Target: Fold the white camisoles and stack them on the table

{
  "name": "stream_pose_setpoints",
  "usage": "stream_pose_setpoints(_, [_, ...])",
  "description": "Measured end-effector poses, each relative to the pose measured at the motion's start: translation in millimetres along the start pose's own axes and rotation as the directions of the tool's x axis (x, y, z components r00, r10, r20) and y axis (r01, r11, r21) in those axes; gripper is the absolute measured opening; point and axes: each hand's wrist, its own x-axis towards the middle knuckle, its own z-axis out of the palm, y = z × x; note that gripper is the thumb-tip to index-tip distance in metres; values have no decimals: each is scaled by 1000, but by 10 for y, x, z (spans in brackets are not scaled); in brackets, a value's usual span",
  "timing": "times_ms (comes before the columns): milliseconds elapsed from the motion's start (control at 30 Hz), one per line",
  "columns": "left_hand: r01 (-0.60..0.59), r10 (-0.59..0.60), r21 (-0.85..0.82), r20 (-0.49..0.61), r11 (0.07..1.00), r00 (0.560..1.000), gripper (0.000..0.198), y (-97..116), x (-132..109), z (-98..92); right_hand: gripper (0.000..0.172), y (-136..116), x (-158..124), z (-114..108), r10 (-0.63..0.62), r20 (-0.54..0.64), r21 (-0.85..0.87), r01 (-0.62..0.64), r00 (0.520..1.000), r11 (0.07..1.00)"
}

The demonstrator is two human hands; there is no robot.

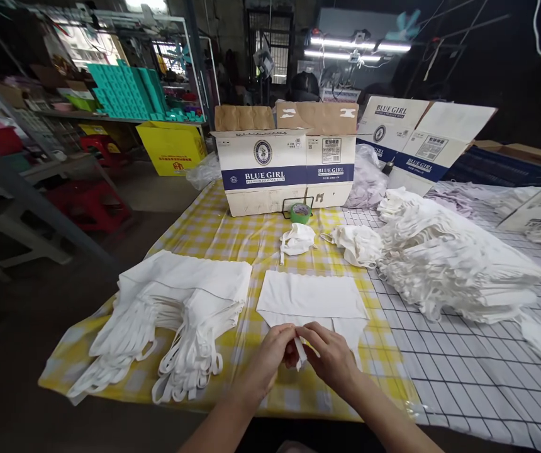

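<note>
A white strapped garment point(312, 296) with a scalloped edge lies flat on the yellow checked cloth in front of me. My left hand point(274, 357) and my right hand point(331, 353) meet at its near side, both closed. Between their fingertips they pinch a narrow white strap point(301, 353), whose end sticks out toward me. My fingers partly cover it, and I cannot tell how it joins the garment. To the left, a neat stack of the same white garments point(185, 277) lies with its straps hanging toward the table's near edge.
Two small white bundles point(297, 239) point(358, 244) and a green tape roll point(300, 212) lie beyond the garment. A large white garment pile point(459, 258) covers the right side. Printed cartons point(263, 160) point(402, 135) stand behind. Red stools point(89, 202) are on the floor at left.
</note>
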Motion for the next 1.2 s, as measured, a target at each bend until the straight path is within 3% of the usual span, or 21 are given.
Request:
stream_pose_setpoints(233, [52,-52,57,-14,997,999,28,-209,118,-18,23,-41,-6,136,279,-60,250,-256,958,934])
stream_pose_setpoints(333, [-75,83,304,-12,950,997,24,-182,275,-127,14,21,21,199,444,-58,367,-394,894,843])
stream_pose_setpoints(400, [-244,317,581,-25,777,948,11,-102,402,-256,12,84,53,242,557,16,518,-483,831,706])
stream_pose_setpoints(467, [-347,492,793,70,501,868,12,-17,533,-405,19,149,93,275,616,126,658,-530,778,535])
stream_pose_setpoints(567, [-421,476,890,298,174,827,22,44,706,-593,29,229,154,291,623,244,755,-549,743,359])
stream_pose_setpoints(633, [-447,416,894,398,22,817,15,43,789,-661,28,265,188,273,588,253,754,-537,769,378])
stream_pose_setpoints(733, [-458,371,884,459,-95,808,7,39,841,-676,17,293,224,221,511,98,662,-440,854,607])
stream_pose_setpoints(833, [-487,403,873,454,-24,795,12,87,788,-611,11,293,233,178,399,-50,485,-327,916,811])
stream_pose_setpoints(933, [-566,456,782,417,261,786,22,184,646,-492,10,286,222,171,362,-52,388,-315,931,866])
stream_pose_setpoints(1000, [-579,448,671,386,464,806,25,246,541,-406,11,286,217,183,418,-36,407,-369,908,836])
stream_pose_setpoints(1067, [-544,424,608,347,578,837,25,284,459,-338,11,286,218,201,486,-18,472,-421,874,775])
stream_pose_setpoints(1200, [-476,449,664,229,577,864,24,288,389,-277,7,263,235,228,554,31,617,-452,832,644])
